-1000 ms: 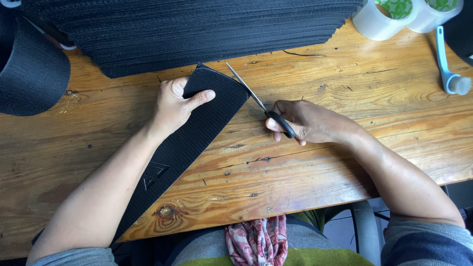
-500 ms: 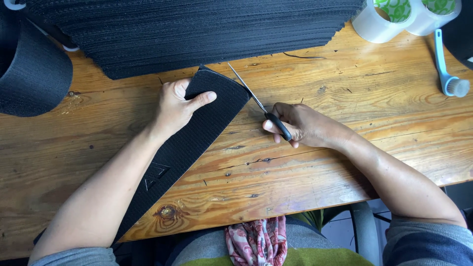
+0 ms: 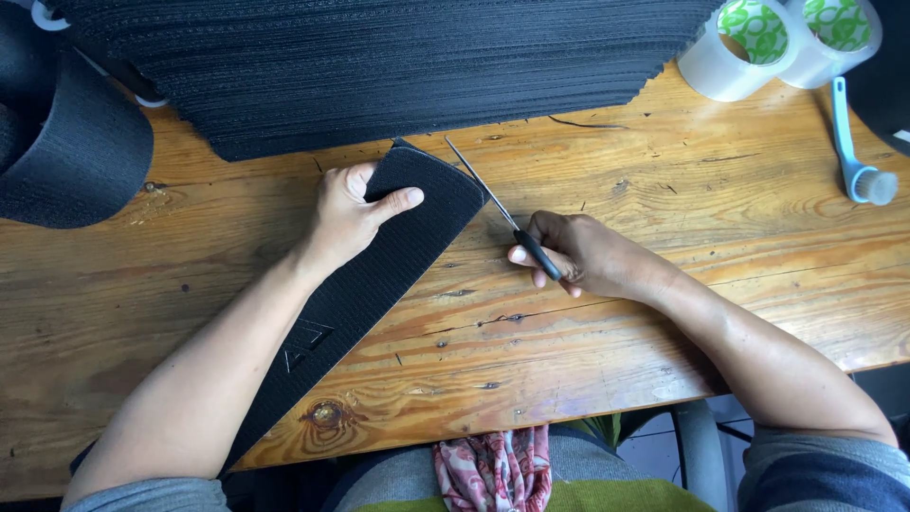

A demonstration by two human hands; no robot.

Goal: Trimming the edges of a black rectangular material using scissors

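A long black woven strap (image 3: 379,275) lies diagonally across the wooden table (image 3: 664,237), its far end near a big stack of black strap pieces. My left hand (image 3: 351,213) presses flat on the strap's upper end, fingers spread. My right hand (image 3: 578,256) grips the black handles of a pair of scissors (image 3: 488,194). The thin metal blades point up and left, beside the strap's right edge and close to its far corner. The blades look closed and lie just off the strap.
A wide stack of black strap pieces (image 3: 398,66) fills the far side. A black roll (image 3: 66,142) sits far left. Two clear tape rolls (image 3: 758,43) and a blue brush (image 3: 858,152) lie far right. The table's near edge runs above my lap.
My right hand with the scissors has shifted slightly left toward the strap. My left hand stays pressed on the strap's end.
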